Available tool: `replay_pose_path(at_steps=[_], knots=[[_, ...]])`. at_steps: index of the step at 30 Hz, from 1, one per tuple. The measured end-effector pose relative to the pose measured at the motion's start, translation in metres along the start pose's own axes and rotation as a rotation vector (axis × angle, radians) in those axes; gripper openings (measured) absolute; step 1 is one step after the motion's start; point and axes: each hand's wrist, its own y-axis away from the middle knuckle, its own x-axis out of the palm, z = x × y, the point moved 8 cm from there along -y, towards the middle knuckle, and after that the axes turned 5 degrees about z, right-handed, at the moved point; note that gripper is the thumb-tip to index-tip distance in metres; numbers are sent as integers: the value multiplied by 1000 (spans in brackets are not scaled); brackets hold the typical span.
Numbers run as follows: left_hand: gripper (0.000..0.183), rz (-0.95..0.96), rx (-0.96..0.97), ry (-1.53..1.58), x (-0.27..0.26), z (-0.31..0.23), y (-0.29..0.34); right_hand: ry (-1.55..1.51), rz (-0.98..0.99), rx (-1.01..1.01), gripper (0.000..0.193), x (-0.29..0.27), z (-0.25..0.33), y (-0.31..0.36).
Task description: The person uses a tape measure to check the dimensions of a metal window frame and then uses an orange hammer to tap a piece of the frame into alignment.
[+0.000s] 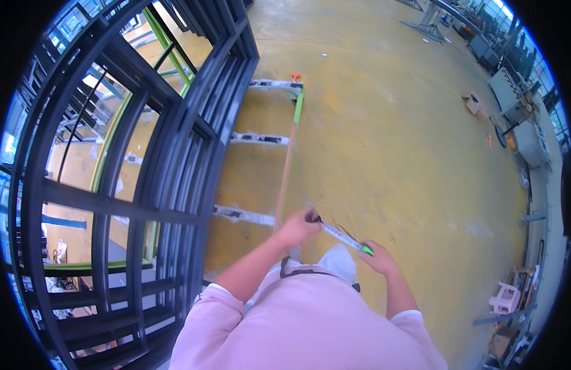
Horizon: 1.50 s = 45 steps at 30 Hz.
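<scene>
A slim, pale stick-like thing point(342, 235) with print along it slants between my two hands, in front of my waist. Its kind is not clear. My left hand point(300, 227) is closed at its dark far-left end, and the fingers are slightly blurred. At the bright green lower-right end, my right hand point(379, 259) grips with the fingers curled. A thin dark line point(346, 232) runs close beside the stick.
Dark window-like metal frames point(193, 216) stand stacked upright on my left. White-wrapped support bars point(243, 215) reach out from beneath them to a long floor strip point(287, 176), orange-brown and green. At the right are a pink stool point(505, 298), a cardboard box point(474, 106) and grey cabinets point(532, 143).
</scene>
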Motion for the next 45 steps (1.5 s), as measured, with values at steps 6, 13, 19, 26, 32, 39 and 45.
replay_pose_path(at_steps=[6, 13, 19, 26, 32, 39, 45], knots=[[20, -447, 320, 801, -261, -49, -113, -173, -101, 393, 29, -109, -183, -95], [26, -914, 587, 1376, -393, -28, -193, 504, 41, 230, 32, -271, -264, -347], [25, -813, 378, 1122, -344, -128, -322, 507, 75, -103, 31, -421, 0, -603], [40, -763, 266, 1084, -384, -127, -427, 649, 157, -268, 40, -476, 272, -758], [39, -868, 248, 1182, -479, -90, -490, 853, 239, -463, 42, -453, 415, -908], [42, -949, 227, 1393, -614, -20, -559, 1126, 338, -464, 44, -349, 583, -1074], [38, -1267, 39, 1541, -652, 4, -533, 1027, 531, -519, 54, -292, 644, -1128]])
